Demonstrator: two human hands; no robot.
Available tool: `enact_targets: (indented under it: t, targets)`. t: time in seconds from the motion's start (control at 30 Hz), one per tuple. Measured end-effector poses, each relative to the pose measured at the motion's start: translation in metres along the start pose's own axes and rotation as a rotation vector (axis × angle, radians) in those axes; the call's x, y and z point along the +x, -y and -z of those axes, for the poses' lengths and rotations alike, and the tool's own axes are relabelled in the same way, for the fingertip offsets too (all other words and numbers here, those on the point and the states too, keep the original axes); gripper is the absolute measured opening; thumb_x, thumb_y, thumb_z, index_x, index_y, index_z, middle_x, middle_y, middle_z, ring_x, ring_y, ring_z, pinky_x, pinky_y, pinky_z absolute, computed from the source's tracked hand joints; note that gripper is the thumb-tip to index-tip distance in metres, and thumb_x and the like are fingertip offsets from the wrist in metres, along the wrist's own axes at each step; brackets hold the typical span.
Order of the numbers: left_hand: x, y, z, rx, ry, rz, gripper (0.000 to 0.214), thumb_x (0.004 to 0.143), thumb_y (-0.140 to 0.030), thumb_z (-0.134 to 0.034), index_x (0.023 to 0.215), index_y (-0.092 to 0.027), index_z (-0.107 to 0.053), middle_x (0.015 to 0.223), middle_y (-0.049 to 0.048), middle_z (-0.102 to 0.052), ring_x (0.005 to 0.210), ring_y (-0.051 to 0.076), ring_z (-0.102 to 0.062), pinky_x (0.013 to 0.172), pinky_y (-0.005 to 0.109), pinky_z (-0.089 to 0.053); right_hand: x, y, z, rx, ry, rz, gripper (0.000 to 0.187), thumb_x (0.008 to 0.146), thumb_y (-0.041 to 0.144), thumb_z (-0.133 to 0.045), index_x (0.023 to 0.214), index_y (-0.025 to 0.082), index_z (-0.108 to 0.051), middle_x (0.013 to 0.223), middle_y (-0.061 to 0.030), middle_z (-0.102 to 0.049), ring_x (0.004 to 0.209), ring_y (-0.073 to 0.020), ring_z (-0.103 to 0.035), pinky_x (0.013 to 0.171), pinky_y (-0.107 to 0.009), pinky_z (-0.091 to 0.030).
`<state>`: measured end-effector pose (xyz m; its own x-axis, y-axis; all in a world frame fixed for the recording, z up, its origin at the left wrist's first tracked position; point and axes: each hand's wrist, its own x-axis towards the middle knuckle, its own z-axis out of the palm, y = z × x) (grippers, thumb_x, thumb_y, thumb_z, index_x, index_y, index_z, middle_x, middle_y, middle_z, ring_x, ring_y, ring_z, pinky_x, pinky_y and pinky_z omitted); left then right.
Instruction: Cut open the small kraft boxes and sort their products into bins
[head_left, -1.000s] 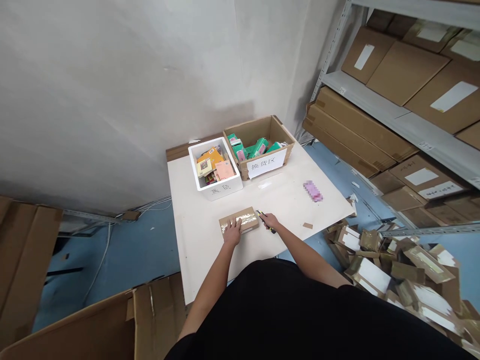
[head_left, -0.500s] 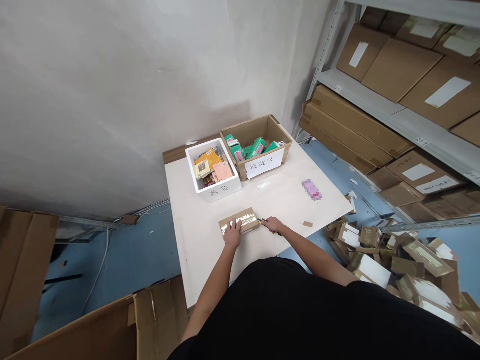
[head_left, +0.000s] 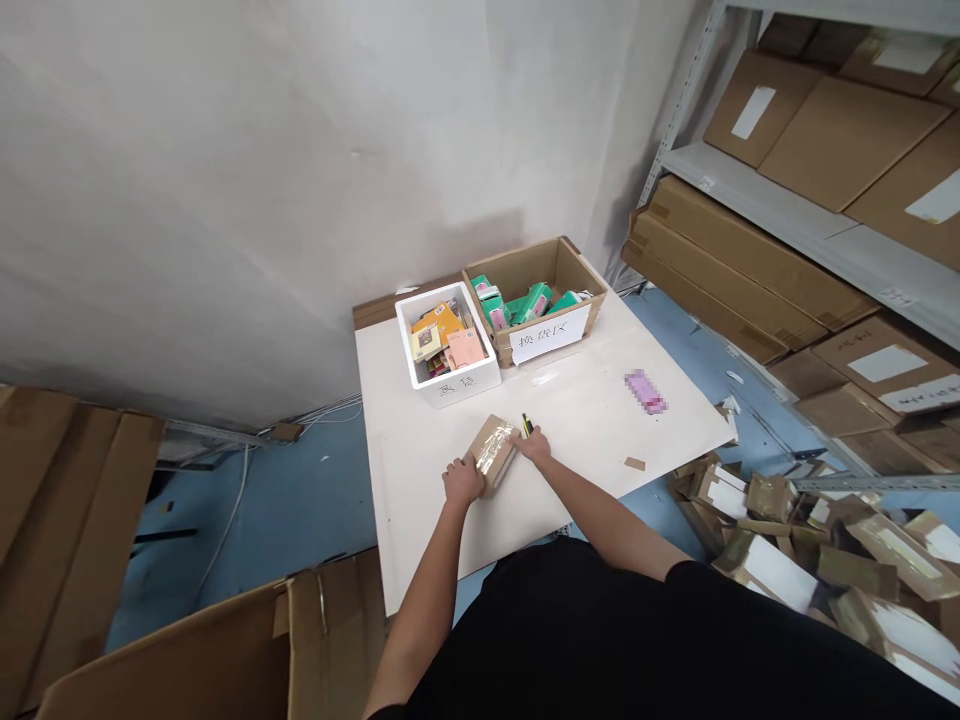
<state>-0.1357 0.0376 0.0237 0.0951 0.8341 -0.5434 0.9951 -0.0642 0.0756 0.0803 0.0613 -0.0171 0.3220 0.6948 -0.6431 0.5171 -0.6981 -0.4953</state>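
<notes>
1. The box point(head_left: 493, 446) is on the near part of the table point(head_left: 417, 515), between the two hands. Half a second ago it lay nearly crosswise; now it is turned, its long sides slanting away from the body. Whether its base is fully down, I cannot tell.
2. The left hand point(head_left: 463, 481), which was spread flat on top, is now curled around the near left corner, clamped on it.
3. The right hand point(head_left: 534, 444) is closed around the cutter point(head_left: 527, 425) and also has its fingers at the box's right edge. The hands are apart, one on either side.
4. The cutter pointed at the box's end before; now it points up and away, clear of the tape point(head_left: 496, 440). Its blade is too small to make out.
5. I judge this a pause in the cutting: the box is being repositioned, with the cutter kept in hand. The tape still spans the top; whether any of it is cut does not show.
6. The tub point(head_left: 450, 391) and the bin point(head_left: 529, 266) stand beyond, where they were.
</notes>
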Motion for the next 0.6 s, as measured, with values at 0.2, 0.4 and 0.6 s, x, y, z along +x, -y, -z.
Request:
enact_targets:
  t: [0.2,0.4,0.6]
  targets:
    - [-0.017,-0.014,-0.015,-0.104,0.021,-0.149,0.054,0.098,-0.021,-0.042,0.148,-0.031,-0.061,0.144,0.0092,-0.062,0.134,0.028,-0.057,0.105,0.041,-0.053,0.025,0.03,0.046,-0.063,-0.104,0.112,0.056,0.094,0.063,-0.067,0.126,0.02,-0.052,0.122,-0.0154,-0.073,0.111,-0.0299,-0.072,0.083,-0.032,-0.053]
    - [0.016,-0.063,0.001,-0.066,-0.056,-0.418,0.085,0.088,-0.014,-0.06,0.164,-0.038,-0.034,0.176,0.0013,-0.026,0.163,0.029,-0.019,0.121,0.046,-0.041,-0.012,-0.053,0.065,-0.13,-0.21,0.048,0.061,0.093,0.071,-0.063,0.127,0.021,-0.05,0.122,-0.0157,-0.074,0.114,-0.0315,-0.072,0.086,-0.034,-0.053]
    - [0.04,-0.089,-0.003,0.122,0.013,-0.401,0.101,0.083,-0.025,-0.073,0.17,-0.034,-0.022,0.18,0.0083,-0.01,0.165,0.037,-0.007,0.125,0.056,-0.028,-0.031,-0.111,0.037,-0.081,-0.032,-0.021,0.064,0.085,0.07,-0.073,0.12,0.019,-0.055,0.123,-0.0165,-0.073,0.117,-0.0315,-0.071,0.088,-0.034,-0.053]
